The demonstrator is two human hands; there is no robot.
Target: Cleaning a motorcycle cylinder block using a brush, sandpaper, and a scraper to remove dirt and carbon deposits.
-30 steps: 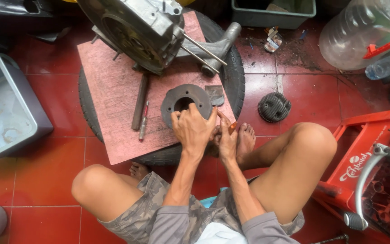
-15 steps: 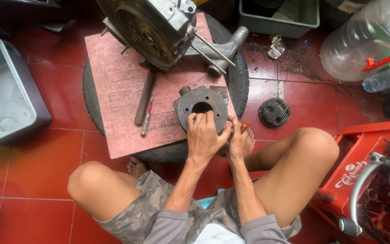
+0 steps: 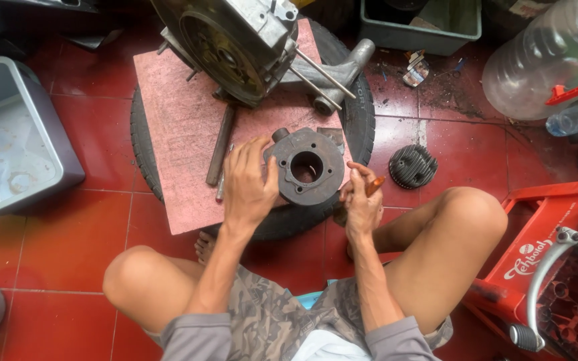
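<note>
1. Round dark engine cylinder [image 3: 306, 167] with a central bore, lying flat on the near right corner of a pink board [image 3: 175, 127], itself laid over a tyre [image 3: 362, 120].
2. Left hand [image 3: 249, 184] pressed on the cylinder's left edge, fingers spread and slightly curled around it.
3. Right hand [image 3: 361, 204] just beside the cylinder's right edge, fingers pinched shut on a small orange-handled tool [image 3: 374, 185].
4. Metal rod [image 3: 221, 146] to the left on the board.
5. Engine crankcase [image 3: 235, 43] standing at the board's far end.
6. Finned cylinder head [image 3: 411, 166] on the red tile floor [image 3: 68, 234], right of the tyre.

Head-worn view, straight down, close
</note>
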